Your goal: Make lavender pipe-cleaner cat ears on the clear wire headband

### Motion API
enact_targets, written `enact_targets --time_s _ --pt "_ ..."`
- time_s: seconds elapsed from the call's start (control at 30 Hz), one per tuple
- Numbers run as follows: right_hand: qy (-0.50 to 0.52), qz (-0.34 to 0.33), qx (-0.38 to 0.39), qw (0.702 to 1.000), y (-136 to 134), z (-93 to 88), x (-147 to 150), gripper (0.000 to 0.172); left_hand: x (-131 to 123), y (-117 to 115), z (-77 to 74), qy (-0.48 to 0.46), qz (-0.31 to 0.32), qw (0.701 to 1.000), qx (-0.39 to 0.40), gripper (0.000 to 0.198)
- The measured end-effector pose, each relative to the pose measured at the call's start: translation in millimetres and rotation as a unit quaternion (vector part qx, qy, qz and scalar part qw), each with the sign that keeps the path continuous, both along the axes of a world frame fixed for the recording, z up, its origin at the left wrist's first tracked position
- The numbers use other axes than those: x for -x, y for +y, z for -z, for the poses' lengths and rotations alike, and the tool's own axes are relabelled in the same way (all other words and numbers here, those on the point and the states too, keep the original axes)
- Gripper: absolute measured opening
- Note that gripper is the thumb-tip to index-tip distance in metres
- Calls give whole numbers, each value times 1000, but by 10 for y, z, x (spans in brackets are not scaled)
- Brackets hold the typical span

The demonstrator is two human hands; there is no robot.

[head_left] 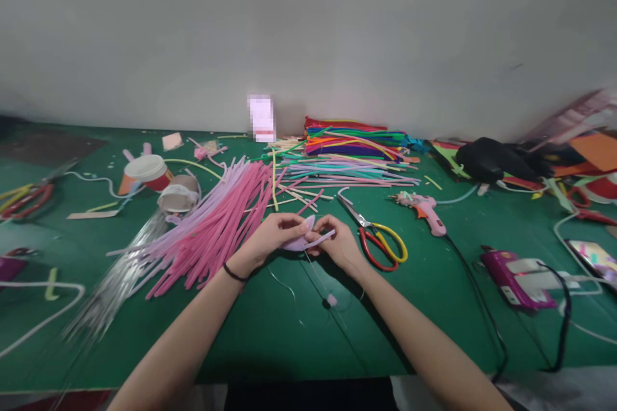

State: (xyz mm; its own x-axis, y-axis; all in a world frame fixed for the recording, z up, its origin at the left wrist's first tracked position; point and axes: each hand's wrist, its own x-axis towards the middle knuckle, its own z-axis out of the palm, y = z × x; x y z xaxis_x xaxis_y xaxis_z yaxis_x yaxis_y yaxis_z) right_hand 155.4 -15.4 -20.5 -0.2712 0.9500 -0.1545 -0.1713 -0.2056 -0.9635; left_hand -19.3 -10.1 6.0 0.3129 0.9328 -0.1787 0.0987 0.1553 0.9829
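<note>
Head view: lilac piece (292, 246) sits just over the green table (270, 347), left hand (272, 234) and right hand (340, 247) both pinching it, fingertips together; looks half-shaped to me — rounded body formed, loose strip (322, 239) left sticking out; strip's long axis runs sideways, end pointing right and slightly away.

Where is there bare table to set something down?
Between the right forearm, scissors and glue gun cord; also between the left forearm and clear strands. Crowded: left of the left hand, with pipe cleaners; far right, with purple box and cables.
</note>
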Motion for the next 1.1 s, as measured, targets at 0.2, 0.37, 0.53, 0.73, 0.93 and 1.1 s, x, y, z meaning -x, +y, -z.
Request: enact_targets --time_s 0.2,0.37,0.53,0.73,0.93,1.1 --pt "-71 20 -80 994 211 -207 -436 29 29 31 62 33 16 999 6 26" --pt "-238 5 -239 941 129 -240 -359 19 22 44 129 66 36 997 -9 23" --pt "-323 -38 -351 878 57 -172 -251 16 8 40 135 84 48 995 -20 26" --pt "-417 -73 -449 787 79 -153 -283 23 16 35 134 85 55 995 -10 29" --pt "-493 -56 -536 683 79 -112 -232 24 20 26 103 93 65 994 6 32" --pt "-456 -25 -504 733 98 -49 -206 17 20 28 104 114 74 991 1 32"
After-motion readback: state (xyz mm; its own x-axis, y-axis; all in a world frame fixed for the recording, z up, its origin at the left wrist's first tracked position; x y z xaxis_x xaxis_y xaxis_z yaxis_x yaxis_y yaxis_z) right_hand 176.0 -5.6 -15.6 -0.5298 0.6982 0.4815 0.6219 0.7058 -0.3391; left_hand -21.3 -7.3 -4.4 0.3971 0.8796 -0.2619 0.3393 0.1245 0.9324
